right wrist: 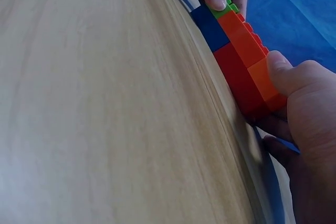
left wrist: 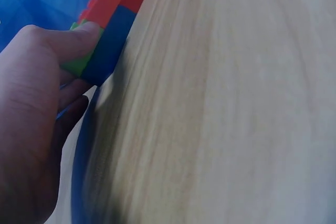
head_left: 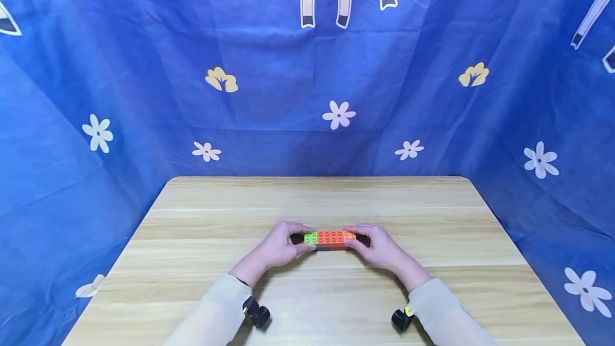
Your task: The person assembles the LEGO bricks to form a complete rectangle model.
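Note:
Two layers of toy building bricks form a short bar in the middle of the table. On top, a green brick [head_left: 310, 238], a red-orange brick [head_left: 330, 237] and an orange brick [right wrist: 266, 80] stand end to end with studs up. Below them lie a blue brick [right wrist: 211, 26] and a red brick [right wrist: 237, 80]. My left hand [head_left: 280, 244] pinches the green end, its thumb on the near side. At the other end my right hand [head_left: 377, 247] pinches the orange brick between thumb and fingers. The far side of the bar is partly hidden by the bricks themselves.
The wood-grain table [head_left: 307, 292] has rounded back corners. Blue cloth [head_left: 269, 95] with flowers and animal figures hangs behind it and along both sides. Small black cameras [head_left: 259, 315] are strapped at both wrists, over light sleeves [head_left: 211, 308].

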`<action>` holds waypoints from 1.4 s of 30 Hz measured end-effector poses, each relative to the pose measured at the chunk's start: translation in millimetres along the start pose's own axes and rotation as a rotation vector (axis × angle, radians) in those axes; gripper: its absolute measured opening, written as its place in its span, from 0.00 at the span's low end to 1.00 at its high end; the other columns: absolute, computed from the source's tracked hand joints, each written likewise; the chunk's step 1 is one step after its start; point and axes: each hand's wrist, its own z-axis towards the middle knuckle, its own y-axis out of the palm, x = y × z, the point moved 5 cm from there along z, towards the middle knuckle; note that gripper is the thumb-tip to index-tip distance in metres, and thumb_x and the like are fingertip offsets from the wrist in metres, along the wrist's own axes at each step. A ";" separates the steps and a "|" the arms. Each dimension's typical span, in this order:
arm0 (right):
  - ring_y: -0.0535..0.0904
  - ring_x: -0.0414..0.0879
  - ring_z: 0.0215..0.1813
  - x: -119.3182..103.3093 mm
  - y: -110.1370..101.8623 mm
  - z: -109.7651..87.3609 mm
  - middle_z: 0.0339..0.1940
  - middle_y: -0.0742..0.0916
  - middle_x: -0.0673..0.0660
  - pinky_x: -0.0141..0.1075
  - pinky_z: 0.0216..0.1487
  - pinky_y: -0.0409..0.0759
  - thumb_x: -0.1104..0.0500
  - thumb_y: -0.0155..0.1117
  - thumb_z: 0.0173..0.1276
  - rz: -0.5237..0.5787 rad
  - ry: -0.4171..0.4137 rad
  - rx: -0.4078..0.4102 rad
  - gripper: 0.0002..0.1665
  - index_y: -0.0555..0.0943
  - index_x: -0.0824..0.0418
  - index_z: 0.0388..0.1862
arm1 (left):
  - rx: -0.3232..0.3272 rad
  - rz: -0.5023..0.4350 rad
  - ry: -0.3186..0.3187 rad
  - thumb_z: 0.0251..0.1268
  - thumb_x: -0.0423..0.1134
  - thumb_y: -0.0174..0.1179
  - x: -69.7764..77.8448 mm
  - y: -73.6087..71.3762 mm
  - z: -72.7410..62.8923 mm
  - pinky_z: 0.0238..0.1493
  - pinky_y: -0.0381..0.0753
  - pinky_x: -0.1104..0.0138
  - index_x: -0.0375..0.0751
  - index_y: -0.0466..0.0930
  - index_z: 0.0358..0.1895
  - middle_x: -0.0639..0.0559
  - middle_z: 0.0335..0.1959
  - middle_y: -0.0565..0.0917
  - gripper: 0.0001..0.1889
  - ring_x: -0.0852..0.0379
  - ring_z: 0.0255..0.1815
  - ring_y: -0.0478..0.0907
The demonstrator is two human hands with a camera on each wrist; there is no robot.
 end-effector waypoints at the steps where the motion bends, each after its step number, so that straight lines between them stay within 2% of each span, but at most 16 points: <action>1: 0.82 0.56 0.67 0.0 0.4 -0.2 0.62 0.88 0.55 0.53 0.72 0.74 0.44 0.72 0.75 -0.004 -0.004 0.002 0.27 0.86 0.55 0.66 | 0.001 0.001 0.002 0.64 0.47 0.77 -0.2 0.0 -0.8 0.68 0.77 0.52 0.46 0.90 0.57 0.50 0.55 0.89 0.21 0.48 0.61 0.83; 8: 0.81 0.56 0.68 -0.4 2.1 -1.1 0.63 0.88 0.54 0.57 0.73 0.71 0.45 0.70 0.76 0.001 -0.014 0.011 0.26 0.86 0.55 0.66 | -0.004 0.002 0.005 0.66 0.50 0.75 -4.0 0.7 -3.8 0.67 0.78 0.52 0.45 0.88 0.61 0.51 0.57 0.88 0.23 0.49 0.62 0.83; 17: 0.81 0.56 0.68 1.5 2.0 0.9 0.63 0.87 0.55 0.54 0.72 0.73 0.43 0.69 0.77 0.008 -0.022 -0.004 0.27 0.85 0.56 0.67 | -0.036 0.012 0.001 0.68 0.49 0.74 -2.0 -1.5 -1.8 0.67 0.78 0.53 0.45 0.87 0.62 0.49 0.59 0.87 0.23 0.50 0.63 0.82; 24: 0.80 0.53 0.69 4.5 1.3 4.2 0.65 0.87 0.53 0.51 0.73 0.73 0.43 0.69 0.77 0.006 0.007 -0.032 0.28 0.84 0.55 0.68 | -0.056 0.015 -0.008 0.70 0.52 0.72 -0.6 -4.3 -0.9 0.70 0.76 0.50 0.45 0.86 0.64 0.47 0.62 0.86 0.25 0.46 0.65 0.81; 34: 0.82 0.53 0.66 2.4 0.9 6.4 0.64 0.87 0.57 0.52 0.68 0.78 0.42 0.64 0.80 0.043 -0.006 -0.045 0.29 0.83 0.58 0.70 | -0.052 -0.022 -0.039 0.71 0.52 0.70 -3.9 -4.9 2.2 0.65 0.79 0.50 0.44 0.85 0.65 0.48 0.60 0.87 0.24 0.50 0.60 0.83; 42: 0.80 0.57 0.69 0.8 -2.3 6.8 0.67 0.85 0.60 0.53 0.72 0.74 0.43 0.65 0.80 -0.006 -0.026 -0.017 0.31 0.80 0.62 0.72 | -0.063 -0.001 -0.049 0.72 0.51 0.70 -3.8 -5.2 6.7 0.70 0.76 0.49 0.43 0.84 0.66 0.46 0.61 0.86 0.25 0.46 0.64 0.81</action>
